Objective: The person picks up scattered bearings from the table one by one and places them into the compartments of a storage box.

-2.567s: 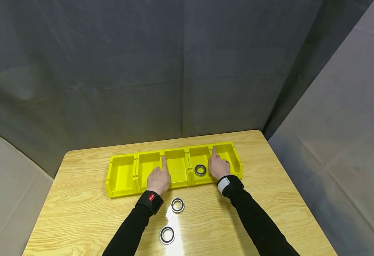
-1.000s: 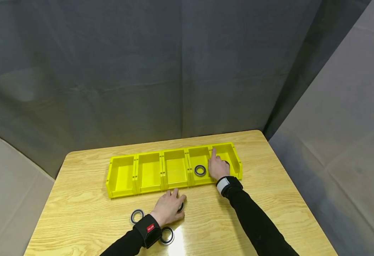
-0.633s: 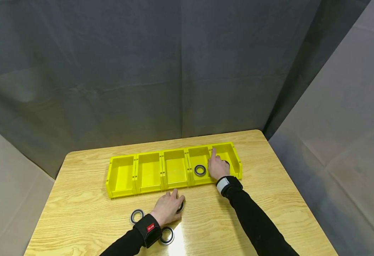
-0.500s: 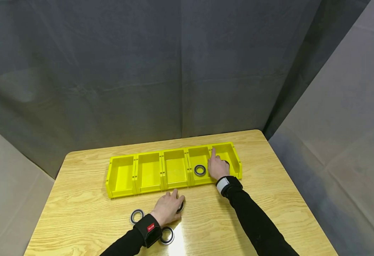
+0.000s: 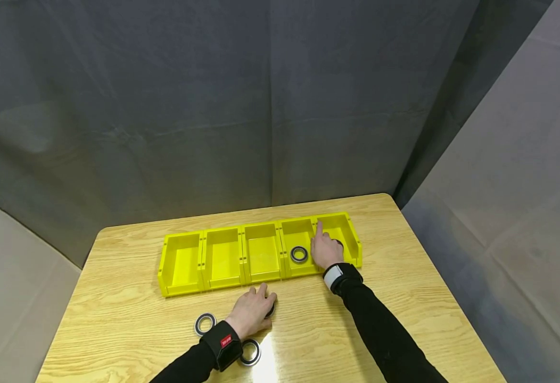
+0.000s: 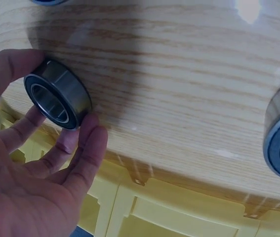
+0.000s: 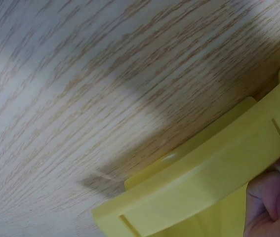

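Note:
A bearing [image 6: 58,94] is pinched between the thumb and fingers of my left hand [image 5: 250,314], in front of the yellow bin row. The left wrist view shows it tilted at the tabletop; whether it touches the wood I cannot tell. My right hand [image 5: 327,250] rests at the divider between the two rightmost bins, index finger extended along it, other fingers curled in. Just left of that hand, a bearing [image 5: 299,254] lies in the second bin from the right. A dark edge of another ring [image 5: 340,243] peeks out behind the hand in the rightmost bin.
Two more bearings lie on the wooden table [image 5: 395,319]: one bearing [image 5: 205,324] left of my left wrist, another bearing [image 5: 250,352] by its strap. The yellow bin row [image 5: 224,258] stands near the table's back edge, before a grey curtain [image 5: 189,106].
My left hand has left a bin divider, drawn back toward me and taken hold of a bearing on the table. Over the last second both hands stay almost still.

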Demonstrator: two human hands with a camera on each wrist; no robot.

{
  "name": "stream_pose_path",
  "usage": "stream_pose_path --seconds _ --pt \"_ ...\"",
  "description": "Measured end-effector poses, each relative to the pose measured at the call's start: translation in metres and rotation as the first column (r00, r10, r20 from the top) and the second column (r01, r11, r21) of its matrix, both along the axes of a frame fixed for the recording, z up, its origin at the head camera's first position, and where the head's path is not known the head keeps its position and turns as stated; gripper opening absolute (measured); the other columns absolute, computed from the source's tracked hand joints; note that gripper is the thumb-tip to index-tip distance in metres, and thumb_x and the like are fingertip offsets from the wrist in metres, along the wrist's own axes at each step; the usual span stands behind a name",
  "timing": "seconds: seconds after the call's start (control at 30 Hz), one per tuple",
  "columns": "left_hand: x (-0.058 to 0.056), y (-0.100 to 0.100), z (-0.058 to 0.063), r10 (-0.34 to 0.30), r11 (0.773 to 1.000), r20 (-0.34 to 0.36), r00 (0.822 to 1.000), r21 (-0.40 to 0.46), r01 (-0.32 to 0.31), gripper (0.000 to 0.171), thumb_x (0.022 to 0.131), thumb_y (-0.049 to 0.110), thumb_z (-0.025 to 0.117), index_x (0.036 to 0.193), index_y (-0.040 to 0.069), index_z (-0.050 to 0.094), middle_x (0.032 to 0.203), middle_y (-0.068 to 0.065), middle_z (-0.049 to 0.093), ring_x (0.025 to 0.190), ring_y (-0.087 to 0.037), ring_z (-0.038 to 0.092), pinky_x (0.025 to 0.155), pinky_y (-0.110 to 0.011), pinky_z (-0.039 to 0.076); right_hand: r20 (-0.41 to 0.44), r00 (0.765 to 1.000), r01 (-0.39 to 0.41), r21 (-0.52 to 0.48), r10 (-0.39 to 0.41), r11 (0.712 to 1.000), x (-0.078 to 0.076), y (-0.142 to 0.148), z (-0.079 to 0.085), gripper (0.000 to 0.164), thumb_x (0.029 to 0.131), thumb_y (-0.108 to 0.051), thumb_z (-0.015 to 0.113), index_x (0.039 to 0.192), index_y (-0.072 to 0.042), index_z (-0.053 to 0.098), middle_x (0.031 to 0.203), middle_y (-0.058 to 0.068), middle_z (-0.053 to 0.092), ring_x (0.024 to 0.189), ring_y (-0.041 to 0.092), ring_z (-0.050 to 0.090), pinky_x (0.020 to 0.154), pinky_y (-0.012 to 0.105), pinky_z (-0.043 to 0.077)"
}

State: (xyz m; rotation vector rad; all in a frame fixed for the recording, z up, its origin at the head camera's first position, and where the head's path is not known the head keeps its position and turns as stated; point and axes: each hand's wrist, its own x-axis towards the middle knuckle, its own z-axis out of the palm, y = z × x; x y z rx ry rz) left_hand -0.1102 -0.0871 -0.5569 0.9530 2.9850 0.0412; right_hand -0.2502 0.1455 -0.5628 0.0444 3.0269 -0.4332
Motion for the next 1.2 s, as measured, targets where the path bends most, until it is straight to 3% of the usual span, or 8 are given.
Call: stream_pose_path --seconds 0.33,0.63,1.2 --pt "-0.004 -0.004 0.002 -0.015 0.997 -0.081 0.997 0.074 0.021 0.04 0.07 0.029 0.085 0.096 0.014 0.06 0.09 -0.007 0.053 0.07 -0.023 0.057 0.052 -0.03 0.046 0.009 1.0 0.0 -0.012 0.0 1.0 0.0 -0.001 0.0 0.063 0.107 -0.028 0.044 0.16 -0.008 0.016 0.12 0.022 0.066 0.077 0.038 0.067 0.074 0.053 0.056" --pt "-0.016 -0.005 0.021 0.036 0.997 0.001 0.999 0.062 -0.036 0.039 0.079 0.03 0.082 0.109 0.014 0.063 0.101 -0.012 0.056 0.076 -0.025 0.059 0.056 -0.035 0.053 0.008 1.0 -0.004 -0.009 0.004 1.0 0.0 0.0 0.001 0.063 0.107 -0.028 0.044 0.16 -0.008 0.016 0.119 0.022 0.067 0.072 0.035 0.066 0.07 0.051 0.055" --pt "-0.042 -0.009 0.041 0.06 0.99 -0.039 0.997 0.128 -0.055 0.035 0.082 0.024 0.081 0.106 0.009 0.061 0.096 -0.015 0.054 0.071 -0.03 0.055 0.055 -0.037 0.051 -0.007 1.0 -0.004 -0.004 0.004 1.0 0.0 0.001 -0.001 0.062 0.107 -0.028 0.044 0.159 -0.008 0.018 0.116 0.022 0.067 0.07 0.034 0.065 0.067 0.049 0.055"
